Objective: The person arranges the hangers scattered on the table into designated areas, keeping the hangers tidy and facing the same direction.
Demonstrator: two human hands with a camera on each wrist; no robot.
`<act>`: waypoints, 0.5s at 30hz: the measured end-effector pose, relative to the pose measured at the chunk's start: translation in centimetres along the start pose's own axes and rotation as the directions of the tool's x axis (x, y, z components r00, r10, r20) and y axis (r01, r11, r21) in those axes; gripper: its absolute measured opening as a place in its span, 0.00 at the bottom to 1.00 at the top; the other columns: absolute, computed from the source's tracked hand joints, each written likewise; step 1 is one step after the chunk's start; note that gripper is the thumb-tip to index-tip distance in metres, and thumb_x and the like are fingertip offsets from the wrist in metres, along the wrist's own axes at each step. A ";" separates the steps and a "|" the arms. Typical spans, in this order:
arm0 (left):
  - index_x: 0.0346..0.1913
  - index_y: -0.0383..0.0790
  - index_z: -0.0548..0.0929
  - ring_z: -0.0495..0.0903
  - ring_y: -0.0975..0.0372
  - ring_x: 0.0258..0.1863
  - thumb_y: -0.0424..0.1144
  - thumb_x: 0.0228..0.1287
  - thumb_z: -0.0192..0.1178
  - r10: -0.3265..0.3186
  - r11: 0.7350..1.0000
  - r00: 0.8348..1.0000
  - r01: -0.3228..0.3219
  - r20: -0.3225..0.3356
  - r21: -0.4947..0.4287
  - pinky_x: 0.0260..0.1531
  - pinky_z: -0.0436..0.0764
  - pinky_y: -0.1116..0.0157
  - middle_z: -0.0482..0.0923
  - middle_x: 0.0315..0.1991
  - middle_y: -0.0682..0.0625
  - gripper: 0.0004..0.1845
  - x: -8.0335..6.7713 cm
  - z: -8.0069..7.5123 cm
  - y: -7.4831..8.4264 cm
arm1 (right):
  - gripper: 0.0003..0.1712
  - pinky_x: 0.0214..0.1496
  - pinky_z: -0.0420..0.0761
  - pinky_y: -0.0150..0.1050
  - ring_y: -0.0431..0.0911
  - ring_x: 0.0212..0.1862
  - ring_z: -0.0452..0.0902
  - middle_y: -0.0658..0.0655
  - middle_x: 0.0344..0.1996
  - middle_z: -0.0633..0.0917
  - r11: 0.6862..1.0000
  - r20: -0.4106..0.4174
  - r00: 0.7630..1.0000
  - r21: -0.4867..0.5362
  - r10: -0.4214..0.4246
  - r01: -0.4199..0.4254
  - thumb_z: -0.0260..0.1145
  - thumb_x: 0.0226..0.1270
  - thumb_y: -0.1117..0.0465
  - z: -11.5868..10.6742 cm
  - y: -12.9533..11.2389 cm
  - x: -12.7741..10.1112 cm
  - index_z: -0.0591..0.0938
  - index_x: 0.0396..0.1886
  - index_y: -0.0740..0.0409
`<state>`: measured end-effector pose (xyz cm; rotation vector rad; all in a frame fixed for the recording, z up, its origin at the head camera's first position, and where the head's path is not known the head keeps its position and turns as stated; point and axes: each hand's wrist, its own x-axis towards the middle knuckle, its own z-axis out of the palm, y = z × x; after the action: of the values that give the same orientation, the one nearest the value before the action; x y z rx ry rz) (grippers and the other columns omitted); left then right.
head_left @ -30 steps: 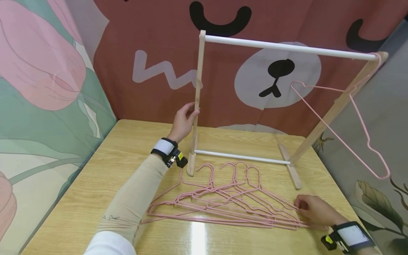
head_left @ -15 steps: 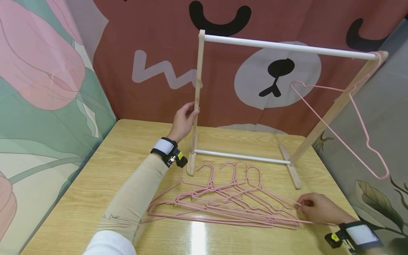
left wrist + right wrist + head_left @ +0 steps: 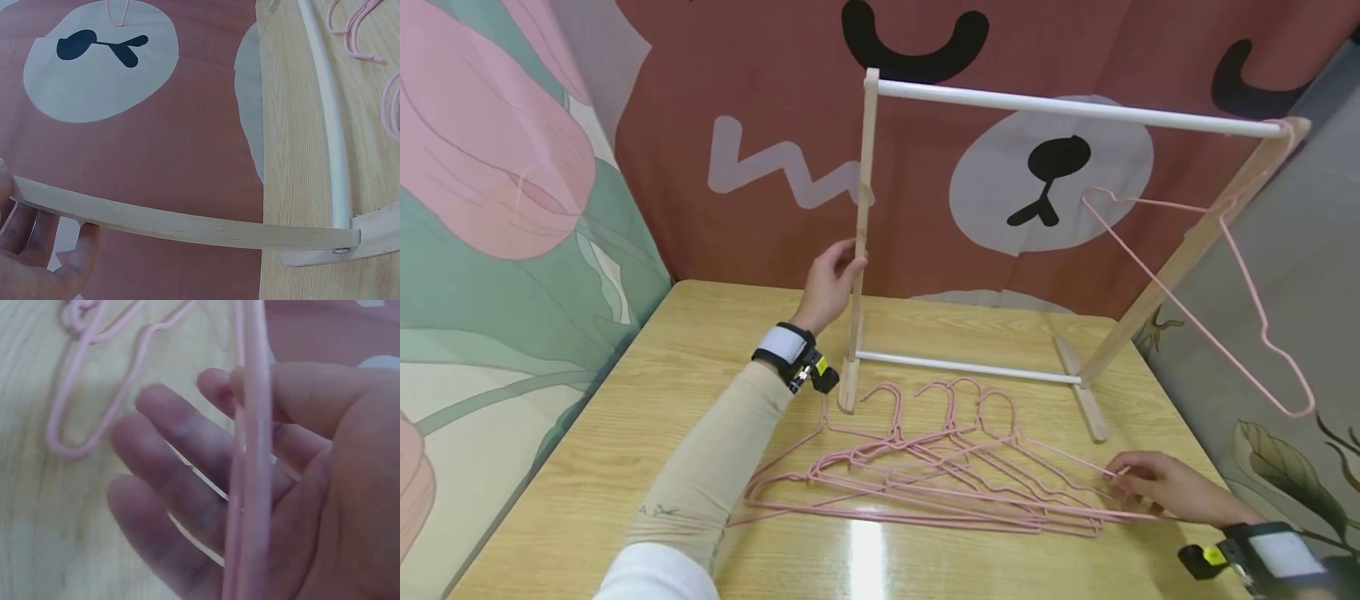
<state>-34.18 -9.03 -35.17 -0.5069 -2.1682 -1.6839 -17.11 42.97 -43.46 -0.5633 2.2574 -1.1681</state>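
My left hand (image 3: 827, 287) grips the left wooden post (image 3: 866, 167) of a small clothes rack, with the thumb on the near side. Over the table's right part, my right hand (image 3: 1172, 487) pinches the end of a pink clothes hanger (image 3: 255, 456) between thumb and index finger. The other fingers spread loosely behind the wire in the right wrist view. That hanger partly overlaps a pile of several pink hangers (image 3: 880, 450) lying on the table, their hooks towards the rack. One more pink hanger (image 3: 1188, 308) hangs at the right end of the white top rail (image 3: 1075, 106).
The rack's white lower rail (image 3: 970, 367) runs just behind the hanger hooks. Its right foot (image 3: 1088, 408) stands on the wooden table (image 3: 625, 433). Printed cloth walls (image 3: 737, 242) enclose the back and sides.
My right hand has moved a little to the right, drawing the hanger's end along and slightly up from the pile. My left hand stays on the post.
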 end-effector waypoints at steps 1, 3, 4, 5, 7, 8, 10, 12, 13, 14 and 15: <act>0.66 0.31 0.76 0.80 0.51 0.56 0.36 0.77 0.56 -0.003 1.000 1.000 0.003 0.001 0.001 0.57 0.80 0.57 0.80 0.56 0.39 0.20 0.0 0.0 0.0 | 0.10 0.24 0.81 0.38 0.42 0.33 0.82 0.57 0.35 0.85 1.000 0.018 1.000 0.007 -0.003 0.003 0.51 0.81 0.70 -0.1 -0.1 -0.1 0.78 0.50 0.68; 0.66 0.30 0.76 0.80 0.51 0.55 0.36 0.77 0.56 -0.003 1.000 1.000 0.003 -0.001 0.004 0.57 0.80 0.57 0.80 0.56 0.39 0.20 -0.1 -0.1 0.1 | 0.11 0.26 0.84 0.41 0.44 0.35 0.85 0.59 0.37 0.87 0.999 0.059 0.998 0.033 -0.011 0.009 0.50 0.82 0.69 -0.3 -0.2 -0.4 0.78 0.51 0.67; 0.66 0.30 0.76 0.80 0.51 0.55 0.36 0.77 0.56 -0.002 1.000 1.000 0.002 -0.002 0.003 0.57 0.80 0.56 0.80 0.56 0.38 0.20 -0.1 -0.1 0.1 | 0.11 0.26 0.84 0.42 0.44 0.36 0.85 0.60 0.38 0.87 0.998 0.086 0.996 0.057 -0.022 0.017 0.49 0.82 0.70 -0.5 -0.3 -0.4 0.78 0.52 0.66; 0.65 0.31 0.76 0.80 0.51 0.55 0.36 0.77 0.56 -0.001 1.000 1.000 0.001 -0.005 0.004 0.57 0.80 0.56 0.80 0.56 0.38 0.19 -0.1 -0.1 0.1 | 0.12 0.27 0.85 0.43 0.45 0.37 0.86 0.60 0.39 0.88 0.997 0.111 0.993 0.077 -0.031 0.023 0.48 0.82 0.70 -0.6 -0.4 -0.5 0.77 0.53 0.67; 0.65 0.32 0.77 0.80 0.51 0.55 0.36 0.77 0.56 0.007 1.000 1.000 -0.007 -0.008 0.002 0.57 0.80 0.56 0.80 0.56 0.38 0.19 -0.1 -0.1 0.3 | 0.12 0.29 0.86 0.44 0.46 0.38 0.86 0.61 0.40 0.88 0.994 0.149 0.987 0.102 -0.061 0.046 0.47 0.82 0.71 -0.8 -0.5 -0.6 0.76 0.55 0.68; 0.65 0.32 0.77 0.80 0.51 0.55 0.36 0.77 0.56 0.009 1.000 1.000 -0.009 -0.008 0.002 0.57 0.80 0.56 0.80 0.56 0.38 0.19 0.0 -0.1 0.4 | 0.13 0.30 0.86 0.44 0.47 0.39 0.87 0.60 0.41 0.89 0.993 0.163 0.985 0.113 -0.064 0.046 0.47 0.82 0.71 -0.9 -0.6 -0.6 0.75 0.55 0.69; 0.65 0.32 0.77 0.80 0.51 0.55 0.36 0.77 0.56 0.006 1.000 1.000 -0.006 -0.007 0.001 0.57 0.80 0.56 0.80 0.56 0.37 0.19 0.0 0.0 0.3 | 0.13 0.32 0.86 0.45 0.49 0.40 0.87 0.60 0.42 0.89 0.989 0.191 0.978 0.134 -0.081 0.056 0.45 0.82 0.72 -1.0 -0.6 -0.8 0.74 0.57 0.69; 0.65 0.32 0.77 0.80 0.51 0.55 0.36 0.77 0.56 0.001 1.000 1.000 -0.001 -0.006 0.000 0.57 0.80 0.56 0.81 0.56 0.37 0.19 0.0 0.0 0.3 | 0.15 0.35 0.87 0.45 0.49 0.42 0.87 0.59 0.44 0.89 0.988 0.208 0.975 0.146 -0.082 0.052 0.44 0.82 0.73 -1.1 -0.7 -1.1 0.74 0.58 0.68; 0.65 0.32 0.77 0.80 0.51 0.55 0.36 0.77 0.56 0.000 1.000 1.000 0.000 -0.006 0.000 0.57 0.80 0.56 0.80 0.56 0.37 0.19 0.0 0.0 0.3 | 0.16 0.36 0.87 0.45 0.48 0.44 0.87 0.59 0.46 0.89 0.987 0.216 0.973 0.150 -0.081 0.049 0.44 0.82 0.72 -1.1 -0.8 -1.2 0.74 0.60 0.67; 0.65 0.32 0.77 0.80 0.51 0.55 0.36 0.77 0.56 -0.003 1.000 1.000 0.003 -0.006 0.002 0.57 0.80 0.57 0.81 0.56 0.38 0.19 0.0 0.0 0.3 | 0.17 0.38 0.87 0.44 0.47 0.46 0.86 0.58 0.48 0.88 0.987 0.226 0.971 0.157 -0.079 0.044 0.43 0.83 0.72 -1.2 -0.9 -1.4 0.74 0.61 0.65; 0.65 0.32 0.77 0.80 0.51 0.55 0.36 0.77 0.56 -0.002 1.000 1.000 0.002 -0.006 0.002 0.57 0.80 0.57 0.80 0.56 0.37 0.19 0.0 0.0 0.3 | 0.18 0.40 0.87 0.44 0.47 0.48 0.85 0.59 0.50 0.88 0.985 0.237 0.968 0.170 -0.077 0.037 0.42 0.83 0.72 -1.3 -1.0 -1.5 0.73 0.63 0.63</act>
<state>-34.00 -8.97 -34.95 -0.4989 -2.1663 -1.6818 -16.64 44.12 -41.64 -0.6706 1.9304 -1.2287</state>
